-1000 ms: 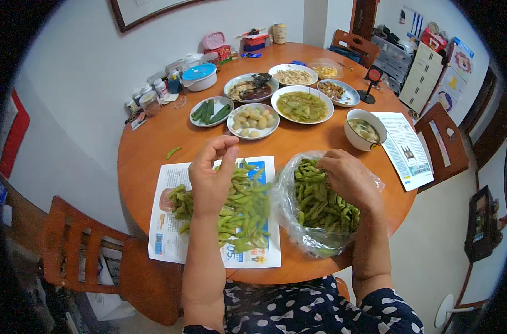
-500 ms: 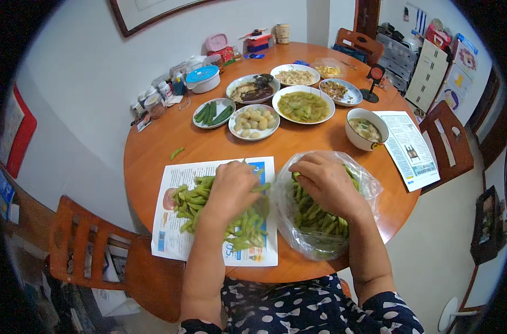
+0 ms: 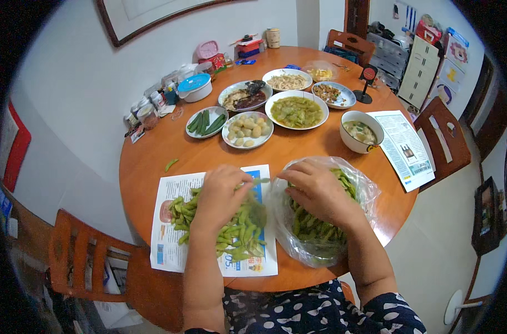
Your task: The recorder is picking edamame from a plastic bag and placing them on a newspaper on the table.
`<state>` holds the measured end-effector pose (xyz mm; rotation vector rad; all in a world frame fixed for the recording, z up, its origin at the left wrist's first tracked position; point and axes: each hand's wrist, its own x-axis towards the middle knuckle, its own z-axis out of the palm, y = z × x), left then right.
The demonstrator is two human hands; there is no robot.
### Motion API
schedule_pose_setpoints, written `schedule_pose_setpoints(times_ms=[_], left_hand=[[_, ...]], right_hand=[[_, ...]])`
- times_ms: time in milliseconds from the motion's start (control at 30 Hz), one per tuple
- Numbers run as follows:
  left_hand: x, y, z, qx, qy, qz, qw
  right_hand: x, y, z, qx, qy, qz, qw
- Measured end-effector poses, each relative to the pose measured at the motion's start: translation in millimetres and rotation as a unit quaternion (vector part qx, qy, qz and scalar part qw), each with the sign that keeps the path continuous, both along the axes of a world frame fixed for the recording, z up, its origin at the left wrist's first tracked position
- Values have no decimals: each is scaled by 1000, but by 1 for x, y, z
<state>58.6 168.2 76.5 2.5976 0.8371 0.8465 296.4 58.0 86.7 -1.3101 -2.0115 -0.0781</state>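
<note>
Green edamame pods (image 3: 243, 231) lie in a loose pile on a newspaper sheet (image 3: 167, 259) at the table's near left. Above that pile, my left hand (image 3: 223, 195) is closed, with a pod (image 3: 260, 181) sticking out to the right of its fingertips. A clear plastic bag (image 3: 284, 239) full of pods (image 3: 320, 228) stands open beside the newspaper. My right hand (image 3: 319, 186) reaches over the bag from the right, fingers bent and drawn together near its left rim. What those fingers hold, if anything, I cannot make out. One stray pod (image 3: 171, 165) lies beyond the newspaper's far left corner.
Farther back on the round wooden table (image 3: 153, 147) are a plate of okra-like green pods (image 3: 206, 122), a plate of pale round pieces (image 3: 248, 131), a bowl of green vegetables (image 3: 296, 113) and a soup bowl (image 3: 360, 133). Another newspaper (image 3: 403, 153) lies right. A chair (image 3: 89, 261) stands left.
My left hand has turned, and a pod now shows at its fingertips. The right hand has shifted slightly left, its fingertips now nearer the bag's left rim. The whole view has tilted a little.
</note>
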Motion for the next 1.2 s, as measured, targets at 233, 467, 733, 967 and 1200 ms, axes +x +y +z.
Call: schedule_pose_setpoints(times_ms=[233, 467, 733, 967, 1200], left_hand=[[18, -11, 1, -22, -92, -137, 986], [6, -10, 9, 9, -127, -44, 991], [-39, 20, -8, 9, 28, 67, 997], [-25, 15, -11, -54, 70, -17, 996], [-13, 10, -13, -15, 194, -38, 980]], right_hand=[[-11, -8, 7, -124, -22, -13, 992], [5, -8, 10, -66, -31, -17, 997], [36, -22, 10, -148, -118, -135, 973], [36, -18, 9, -120, -116, -120, 979], [7, -9, 6, -93, -90, -11, 992]])
